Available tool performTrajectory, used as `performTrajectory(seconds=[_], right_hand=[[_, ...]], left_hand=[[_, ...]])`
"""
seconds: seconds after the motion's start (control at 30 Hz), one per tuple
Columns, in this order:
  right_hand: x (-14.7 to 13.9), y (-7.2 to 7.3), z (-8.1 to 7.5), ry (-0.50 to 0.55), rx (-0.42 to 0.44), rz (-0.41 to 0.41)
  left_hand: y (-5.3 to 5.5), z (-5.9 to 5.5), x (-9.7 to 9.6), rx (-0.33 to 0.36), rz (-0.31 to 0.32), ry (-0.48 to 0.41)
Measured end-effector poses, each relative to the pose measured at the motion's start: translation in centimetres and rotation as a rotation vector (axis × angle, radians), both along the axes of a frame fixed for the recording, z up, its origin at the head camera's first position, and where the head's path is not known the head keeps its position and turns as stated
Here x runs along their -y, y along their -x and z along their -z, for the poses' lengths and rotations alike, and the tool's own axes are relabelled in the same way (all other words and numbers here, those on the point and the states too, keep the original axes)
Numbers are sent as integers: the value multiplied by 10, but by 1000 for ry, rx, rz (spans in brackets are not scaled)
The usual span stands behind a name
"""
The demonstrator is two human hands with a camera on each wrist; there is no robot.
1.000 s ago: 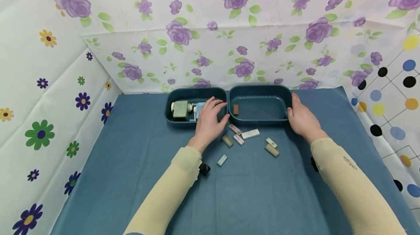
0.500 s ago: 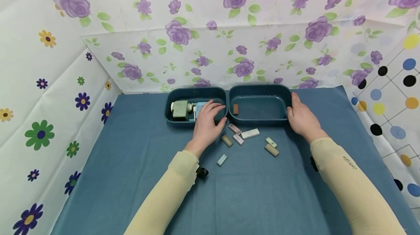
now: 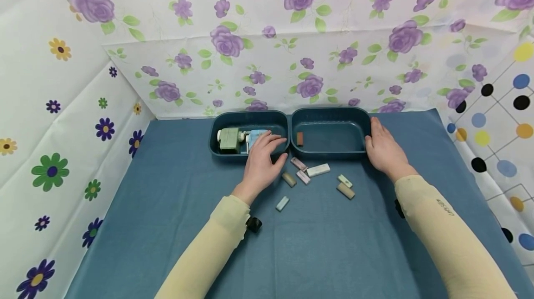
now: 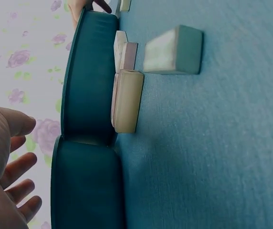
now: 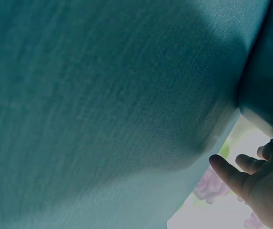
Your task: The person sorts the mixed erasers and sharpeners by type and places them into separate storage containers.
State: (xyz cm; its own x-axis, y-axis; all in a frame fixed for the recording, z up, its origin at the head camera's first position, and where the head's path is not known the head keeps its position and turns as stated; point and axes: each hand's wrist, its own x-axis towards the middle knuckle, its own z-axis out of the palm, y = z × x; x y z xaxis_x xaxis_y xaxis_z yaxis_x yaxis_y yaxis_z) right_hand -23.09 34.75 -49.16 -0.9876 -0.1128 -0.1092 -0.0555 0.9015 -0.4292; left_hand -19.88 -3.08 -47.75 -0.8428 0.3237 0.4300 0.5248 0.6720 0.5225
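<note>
My left hand (image 3: 260, 162) hovers over the right part of the left teal tray (image 3: 214, 139), its fingers spread and loosely bent around nothing. Inside that tray lie a boxy green object (image 3: 229, 140) with cream knobs and a light blue one (image 3: 256, 135), partly behind my fingers. At the right teal tray (image 3: 333, 137), my right hand (image 3: 385, 150) rests flat against the right end wall, fingers extended. This tray holds one small reddish-brown block (image 3: 300, 139). In the left wrist view, my left thumb and fingers (image 4: 19, 171) stand apart beside the tray wall.
Several small eraser-like blocks lie in front of the trays: a white one (image 3: 319, 170), a light blue one (image 3: 282, 203), tan ones (image 3: 346, 191), pink ones and a pale yellow one (image 3: 345, 181). A flowered sheet (image 3: 258, 58) rises directly behind the trays.
My left hand has drawn slightly back and left, uncovering a little more of the light blue object. The right hand, trays and blocks look unmoved.
</note>
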Motion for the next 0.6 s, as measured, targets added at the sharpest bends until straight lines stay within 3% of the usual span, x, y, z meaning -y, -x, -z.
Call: performTrajectory(seconds=[0.6], right_hand=[[0, -1, -2, 8, 10, -3]], left_hand=[[-10, -2, 11, -13, 42, 27]])
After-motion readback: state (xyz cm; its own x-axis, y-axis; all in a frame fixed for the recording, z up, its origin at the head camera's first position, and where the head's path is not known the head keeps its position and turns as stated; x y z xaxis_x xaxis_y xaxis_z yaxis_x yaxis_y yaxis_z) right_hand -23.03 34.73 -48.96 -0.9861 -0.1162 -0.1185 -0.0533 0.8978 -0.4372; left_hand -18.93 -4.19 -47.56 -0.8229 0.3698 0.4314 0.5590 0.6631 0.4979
